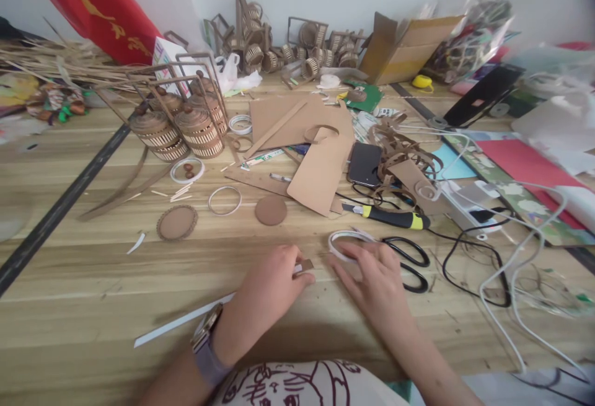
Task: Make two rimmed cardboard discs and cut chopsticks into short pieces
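My left hand point(274, 285) is closed in a pinch on a narrow brown cardboard strip point(307, 265) with a white band on it. The strip's pale length point(174, 325) runs out behind that hand to the lower left. My right hand point(377, 276) has its thumb and forefinger at the near rim of a white roll of tape point(332, 246), which lies on the table. Black-handled scissors point(413, 251) lie beside and partly under the right hand, blades hidden. Ahead are a brown cardboard disc point(271, 210), a thin white ring point(225, 200) and a disc with a scalloped edge point(177, 222).
A yellow-black utility knife point(395, 216) lies with its blade out beyond the scissors. Loose white cables point(511, 269) trail at right. Cardboard sheets point(316, 173) and a phone point(365, 163) lie in the middle. Small handled baskets point(199, 130) stand at left.
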`<action>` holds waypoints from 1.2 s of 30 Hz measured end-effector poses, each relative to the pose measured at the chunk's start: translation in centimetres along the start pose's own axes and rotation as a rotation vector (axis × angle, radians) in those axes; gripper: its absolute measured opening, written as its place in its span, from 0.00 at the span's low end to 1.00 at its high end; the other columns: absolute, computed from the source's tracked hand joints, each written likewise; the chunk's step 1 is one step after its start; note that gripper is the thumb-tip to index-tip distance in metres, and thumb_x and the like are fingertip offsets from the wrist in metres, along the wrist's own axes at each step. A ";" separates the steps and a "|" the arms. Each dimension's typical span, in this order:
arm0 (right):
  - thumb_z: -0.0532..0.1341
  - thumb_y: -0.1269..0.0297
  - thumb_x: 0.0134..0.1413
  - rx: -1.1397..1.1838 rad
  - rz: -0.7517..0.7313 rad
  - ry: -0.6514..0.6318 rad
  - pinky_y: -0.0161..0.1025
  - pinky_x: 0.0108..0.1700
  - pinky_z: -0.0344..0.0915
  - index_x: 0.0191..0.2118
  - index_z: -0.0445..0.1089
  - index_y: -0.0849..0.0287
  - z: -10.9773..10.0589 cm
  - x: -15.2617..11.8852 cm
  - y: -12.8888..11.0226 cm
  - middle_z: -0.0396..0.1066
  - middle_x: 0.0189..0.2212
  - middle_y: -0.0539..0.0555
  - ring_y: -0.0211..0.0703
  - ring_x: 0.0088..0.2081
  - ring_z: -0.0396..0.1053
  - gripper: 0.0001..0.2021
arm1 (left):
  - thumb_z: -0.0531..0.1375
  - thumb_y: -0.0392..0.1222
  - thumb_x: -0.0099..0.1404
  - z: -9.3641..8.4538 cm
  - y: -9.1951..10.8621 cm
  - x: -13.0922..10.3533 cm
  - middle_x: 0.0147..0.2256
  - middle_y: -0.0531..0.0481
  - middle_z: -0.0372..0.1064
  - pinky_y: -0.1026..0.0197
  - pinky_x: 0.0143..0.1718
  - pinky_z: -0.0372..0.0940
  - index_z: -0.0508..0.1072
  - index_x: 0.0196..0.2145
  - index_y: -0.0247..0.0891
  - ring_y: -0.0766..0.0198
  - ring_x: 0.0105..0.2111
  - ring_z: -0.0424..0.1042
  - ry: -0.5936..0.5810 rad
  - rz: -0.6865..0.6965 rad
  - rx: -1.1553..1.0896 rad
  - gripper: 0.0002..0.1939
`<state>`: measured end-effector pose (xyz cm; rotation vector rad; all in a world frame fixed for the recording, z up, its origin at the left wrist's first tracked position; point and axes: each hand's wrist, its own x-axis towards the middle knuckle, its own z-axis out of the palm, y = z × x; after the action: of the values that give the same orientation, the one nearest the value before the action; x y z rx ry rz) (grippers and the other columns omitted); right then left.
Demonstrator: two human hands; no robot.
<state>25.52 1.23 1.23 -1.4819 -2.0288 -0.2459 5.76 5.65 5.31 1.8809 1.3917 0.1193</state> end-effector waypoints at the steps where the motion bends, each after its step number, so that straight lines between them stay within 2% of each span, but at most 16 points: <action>1: 0.58 0.59 0.63 -0.002 -0.034 -0.050 0.57 0.50 0.62 0.43 0.68 0.56 0.1 0.1 0.2 0.77 0.38 0.58 0.56 0.44 0.71 0.08 | 0.63 0.41 0.62 0.1 0.1 -0.1 0.40 0.44 0.74 0.55 0.41 0.61 0.72 0.37 0.37 0.52 0.41 0.72 0.001 0.013 0.027 0.07; 3: 0.58 0.57 0.63 0.067 -0.044 -0.131 0.62 0.55 0.56 0.44 0.69 0.57 -0.1 0.4 0.0 0.75 0.46 0.61 0.60 0.52 0.67 0.10 | 0.61 0.38 0.63 0.4 0.3 -0.2 0.39 0.43 0.74 0.55 0.41 0.62 0.72 0.36 0.37 0.52 0.41 0.72 0.009 0.034 0.079 0.04; 4: 0.58 0.55 0.63 0.128 -0.021 -0.155 0.60 0.54 0.58 0.44 0.69 0.57 -0.2 0.6 -0.4 0.74 0.47 0.61 0.59 0.51 0.67 0.12 | 0.60 0.37 0.64 0.6 0.5 -0.2 0.39 0.43 0.73 0.55 0.41 0.62 0.71 0.36 0.36 0.53 0.41 0.71 0.010 0.049 0.096 0.02; 6: 0.59 0.55 0.62 0.283 0.048 -0.204 0.51 0.47 0.64 0.44 0.69 0.57 -0.6 1.1 -1.5 0.75 0.41 0.59 0.53 0.44 0.71 0.12 | 0.58 0.35 0.65 0.9 0.7 -0.3 0.39 0.43 0.72 0.56 0.40 0.62 0.71 0.36 0.36 0.54 0.40 0.71 0.004 0.104 0.115 0.02; 9: 0.57 0.59 0.63 0.483 0.165 -0.286 0.41 0.35 0.65 0.35 0.70 0.56 -0.9 1.8 -2.8 0.73 0.28 0.52 0.45 0.32 0.70 0.09 | 0.59 0.36 0.66 0.8 0.8 -0.3 0.39 0.44 0.72 0.58 0.39 0.62 0.70 0.36 0.36 0.55 0.40 0.71 -0.024 0.208 0.083 0.02; 11: 0.56 0.61 0.63 0.573 0.257 -0.330 0.38 0.33 0.64 0.29 0.68 0.56 -1.1 2.1 -3.0 0.70 0.25 0.50 0.42 0.30 0.68 0.12 | 0.59 0.40 0.67 0.3 0.7 -0.5 0.37 0.47 0.72 0.60 0.36 0.61 0.70 0.35 0.37 0.57 0.37 0.71 -0.052 0.249 0.027 0.04; 14: 0.58 0.57 0.62 0.719 0.378 -0.430 0.36 0.32 0.64 0.27 0.68 0.56 -1.5 2.3 -2.6 0.69 0.24 0.49 0.41 0.29 0.68 0.13 | 0.54 0.45 0.71 -0.6 0.4 -0.8 0.30 0.51 0.72 0.62 0.30 0.57 0.69 0.30 0.39 0.61 0.31 0.70 -0.110 0.327 -0.013 0.12; 17: 0.58 0.53 0.61 0.840 0.408 -0.485 0.35 0.30 0.63 0.27 0.68 0.56 -2.1 2.2 -2.0 0.68 0.23 0.48 0.39 0.27 0.66 0.15 | 0.49 0.50 0.73 -1.1 0.1 -1.1 0.25 0.52 0.69 0.62 0.26 0.52 0.66 0.25 0.39 0.63 0.25 0.68 -0.160 0.379 0.014 0.20; 22: 0.60 0.55 0.60 0.793 0.371 -0.428 0.34 0.29 0.62 0.26 0.70 0.56 -3.0 1.8 -1.6 0.69 0.22 0.48 0.39 0.26 0.66 0.14 | 0.47 0.47 0.74 -1.3 0.1 -1.1 0.26 0.51 0.71 0.62 0.27 0.54 0.68 0.28 0.40 0.62 0.28 0.70 -0.226 0.394 0.012 0.19; 25: 0.60 0.55 0.59 0.736 0.430 -0.343 0.34 0.27 0.62 0.25 0.69 0.55 -3.9 1.4 -0.7 0.67 0.21 0.48 0.39 0.25 0.65 0.14 | 0.48 0.44 0.73 -1.8 -0.5 -1.2 0.30 0.49 0.74 0.62 0.29 0.57 0.69 0.31 0.40 0.59 0.31 0.72 -0.192 0.295 0.035 0.16; 29: 0.62 0.52 0.56 0.705 0.491 -0.280 0.34 0.25 0.63 0.24 0.69 0.55 -5.4 0.6 1.1 0.67 0.20 0.48 0.40 0.23 0.66 0.15 | 0.47 0.37 0.72 -2.4 -2.0 -1.7 0.38 0.49 0.76 0.61 0.38 0.61 0.70 0.35 0.40 0.59 0.40 0.74 -0.163 0.169 -0.013 0.13; 33: 0.63 0.49 0.54 0.676 0.563 -0.271 0.35 0.24 0.65 0.22 0.70 0.55 -6.6 -0.4 2.9 0.68 0.19 0.50 0.41 0.23 0.66 0.17 | 0.46 0.37 0.71 -2.7 -3.0 -2.7 0.36 0.49 0.76 0.61 0.37 0.60 0.69 0.33 0.41 0.58 0.38 0.73 -0.144 0.089 0.037 0.13; 36: 0.64 0.47 0.52 0.671 0.659 -0.189 0.36 0.23 0.64 0.21 0.69 0.54 -7.0 -1.3 3.9 0.67 0.19 0.50 0.42 0.23 0.65 0.18 | 0.46 0.36 0.70 -2.8 -3.3 -3.4 0.34 0.49 0.75 0.60 0.35 0.59 0.68 0.31 0.41 0.58 0.36 0.73 -0.127 0.046 0.084 0.13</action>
<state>31.87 -1.79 5.31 -1.6357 -1.4090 0.7854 0.49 4.63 6.42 1.9547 1.2860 -0.0367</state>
